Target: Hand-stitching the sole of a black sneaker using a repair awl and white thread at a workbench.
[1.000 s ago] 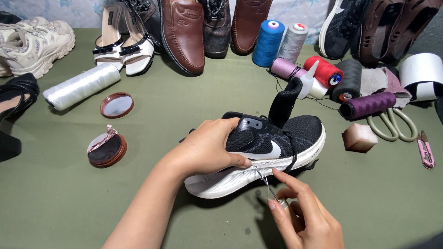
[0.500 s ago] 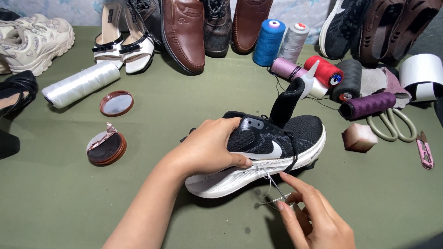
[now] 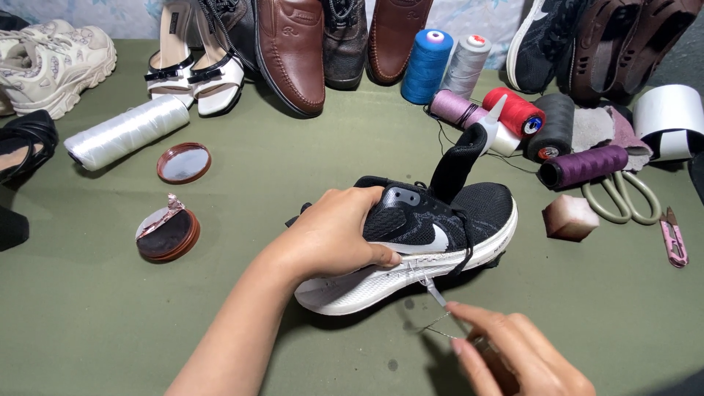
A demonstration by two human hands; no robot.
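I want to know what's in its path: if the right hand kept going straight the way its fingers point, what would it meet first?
Probably the thin metal tool just ahead of the right hand, then the white sole of the black sneaker that the left hand grips. Depth is hard to judge.

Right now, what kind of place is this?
Probably a shoe-repair workbench. The left hand steadies a black sneaker while the right hand pulls a needle; thread spools and waiting shoes surround it.
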